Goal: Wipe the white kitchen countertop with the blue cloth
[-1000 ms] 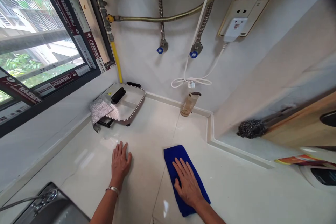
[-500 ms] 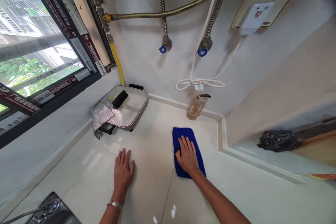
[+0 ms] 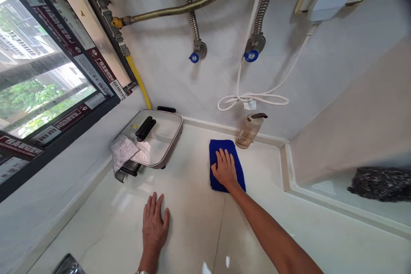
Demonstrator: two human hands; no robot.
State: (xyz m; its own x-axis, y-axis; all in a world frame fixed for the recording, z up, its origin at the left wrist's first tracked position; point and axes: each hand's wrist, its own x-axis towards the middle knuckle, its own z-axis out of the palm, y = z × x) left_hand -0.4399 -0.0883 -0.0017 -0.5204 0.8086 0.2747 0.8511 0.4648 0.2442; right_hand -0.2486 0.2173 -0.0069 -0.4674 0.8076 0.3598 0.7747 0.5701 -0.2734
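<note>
A folded blue cloth lies on the pale tiled countertop. My right hand rests flat on it with fingers spread and palm down, its arm reaching in from the lower right. To the left, my left hand leans palm down on the bare counter, fingers stretched out and nothing in it. Just beyond the cloth's far right corner stands a brownish translucent bottle with a dark lid strap, close to the wall.
At the left back is a rectangular electric pan with a glass lid; a silvery cloth hangs over its corner. A white looped cable hangs before the wall near blue-handled valves. Right, a dark scouring bundle sits past a ledge.
My right hand has pushed the blue cloth forward towards the wall and bottle. My left hand stays flat on the counter. The camera view has shifted slightly.
</note>
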